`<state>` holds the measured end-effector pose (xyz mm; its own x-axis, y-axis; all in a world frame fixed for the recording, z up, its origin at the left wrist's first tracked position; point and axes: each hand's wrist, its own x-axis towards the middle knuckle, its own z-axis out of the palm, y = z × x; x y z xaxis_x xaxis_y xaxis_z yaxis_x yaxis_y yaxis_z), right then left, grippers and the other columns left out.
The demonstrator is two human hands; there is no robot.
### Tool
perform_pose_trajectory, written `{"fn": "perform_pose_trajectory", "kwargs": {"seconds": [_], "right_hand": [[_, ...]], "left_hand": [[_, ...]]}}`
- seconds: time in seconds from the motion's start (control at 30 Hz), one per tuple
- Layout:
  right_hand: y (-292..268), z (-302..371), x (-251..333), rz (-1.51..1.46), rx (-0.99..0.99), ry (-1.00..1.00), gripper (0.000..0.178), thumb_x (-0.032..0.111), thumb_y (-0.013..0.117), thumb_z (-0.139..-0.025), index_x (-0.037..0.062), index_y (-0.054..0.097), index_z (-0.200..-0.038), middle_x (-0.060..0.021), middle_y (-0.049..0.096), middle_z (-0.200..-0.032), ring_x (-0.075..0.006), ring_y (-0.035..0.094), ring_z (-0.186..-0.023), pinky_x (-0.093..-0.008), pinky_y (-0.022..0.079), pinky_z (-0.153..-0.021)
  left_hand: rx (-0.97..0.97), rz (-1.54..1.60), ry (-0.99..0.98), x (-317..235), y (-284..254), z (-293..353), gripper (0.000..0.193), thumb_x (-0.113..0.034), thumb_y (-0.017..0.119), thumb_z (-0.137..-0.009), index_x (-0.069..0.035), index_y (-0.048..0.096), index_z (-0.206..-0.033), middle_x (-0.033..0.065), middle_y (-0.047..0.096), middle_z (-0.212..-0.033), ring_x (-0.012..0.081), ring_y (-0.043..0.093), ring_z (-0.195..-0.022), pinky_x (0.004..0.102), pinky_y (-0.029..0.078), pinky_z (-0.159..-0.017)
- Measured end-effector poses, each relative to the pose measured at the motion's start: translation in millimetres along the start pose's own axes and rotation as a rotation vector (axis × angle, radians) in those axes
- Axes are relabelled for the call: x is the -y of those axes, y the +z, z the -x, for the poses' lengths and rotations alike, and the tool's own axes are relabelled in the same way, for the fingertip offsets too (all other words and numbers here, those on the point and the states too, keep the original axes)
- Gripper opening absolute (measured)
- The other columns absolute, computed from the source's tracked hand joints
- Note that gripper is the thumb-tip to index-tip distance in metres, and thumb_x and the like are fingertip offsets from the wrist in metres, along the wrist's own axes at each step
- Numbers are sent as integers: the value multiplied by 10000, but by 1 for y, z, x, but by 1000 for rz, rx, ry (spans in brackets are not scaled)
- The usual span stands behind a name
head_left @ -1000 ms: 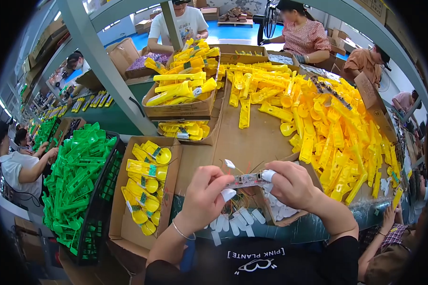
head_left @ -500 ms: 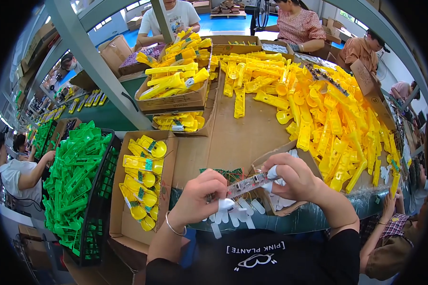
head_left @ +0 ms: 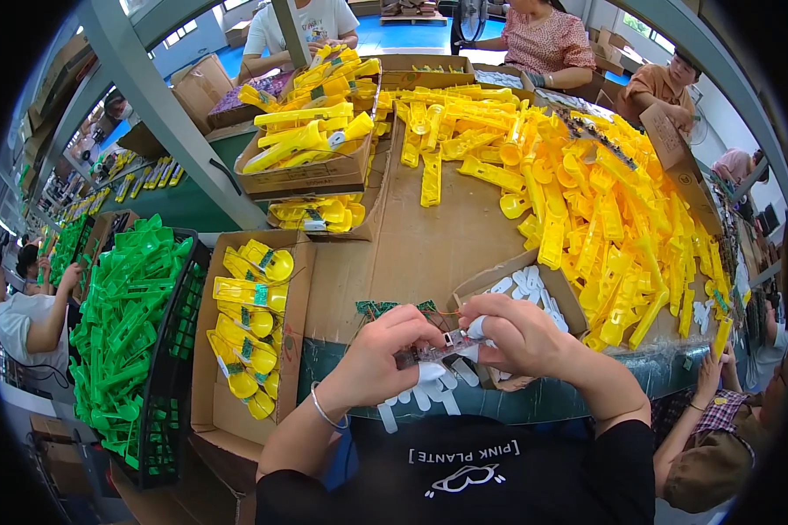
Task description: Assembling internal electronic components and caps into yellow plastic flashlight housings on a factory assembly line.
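Both hands pinch a narrow see-through strip with small electronic parts on it [head_left: 444, 345], above the near edge of the table. My left hand [head_left: 372, 354] grips its left end between thumb and fingers. My right hand [head_left: 527, 339] holds the other end, with white covers on its fingertips. A white cover also shows on my left thumb. Just beyond the hands lie green circuit boards [head_left: 378, 308] with thin red wires, partly hidden by my fingers. Flat white rounded pieces [head_left: 422, 399] are spread below the strip.
An open box of white pieces [head_left: 527, 284] stands beyond my right hand. Yellow spoon-shaped housings [head_left: 613, 236] are heaped at the right. At left are a carton of yellow housings with boards [head_left: 247, 332] and a black crate [head_left: 177, 350] of green ones. Co-workers sit around.
The strip has turned to lie more level and darker to view. My hands have come closer together around it. The whole view has shifted slightly.
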<state>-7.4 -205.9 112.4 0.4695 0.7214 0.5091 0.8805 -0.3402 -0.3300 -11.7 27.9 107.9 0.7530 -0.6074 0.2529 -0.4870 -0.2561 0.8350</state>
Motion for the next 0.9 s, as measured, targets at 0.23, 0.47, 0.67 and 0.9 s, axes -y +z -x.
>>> {"fn": "perform_pose_trajectory", "kwargs": {"seconds": [0.23,0.47,0.67,0.9], "right_hand": [[0,3,4,-1,20,8,325,62,705,-656,4,464,-866,-180,529,-1030,-307,613,-821,-368,531,-648],[6,-2,7,113,34,73,262,57,668,-627,19,523,-842,-133,551,-975,-278,597,-788,-344,512,-619],[26,-7,16,245,68,45,230,110,617,-676,69,576,-899,-79,544,-901,-213,563,-770,-325,441,-679],[25,-1,12,309,7,49,241,125,607,-650,118,584,-890,-51,513,-863,-195,526,-718,-315,417,-647]], "left_hand": [[93,264,-88,4,2,-3,200,-37,722,-677,-36,596,-832,25,519,-817,131,515,-721,258,424,-639],[-191,-486,331,7,17,4,224,52,615,-605,-31,551,-802,91,520,-821,259,522,-717,334,454,-616],[-250,-461,366,19,23,9,302,53,614,-608,-2,524,-891,125,525,-856,298,534,-764,354,467,-641],[-315,-477,60,-8,-6,38,606,6,646,-585,0,508,-1175,148,479,-1006,311,468,-930,399,417,-799]]}}
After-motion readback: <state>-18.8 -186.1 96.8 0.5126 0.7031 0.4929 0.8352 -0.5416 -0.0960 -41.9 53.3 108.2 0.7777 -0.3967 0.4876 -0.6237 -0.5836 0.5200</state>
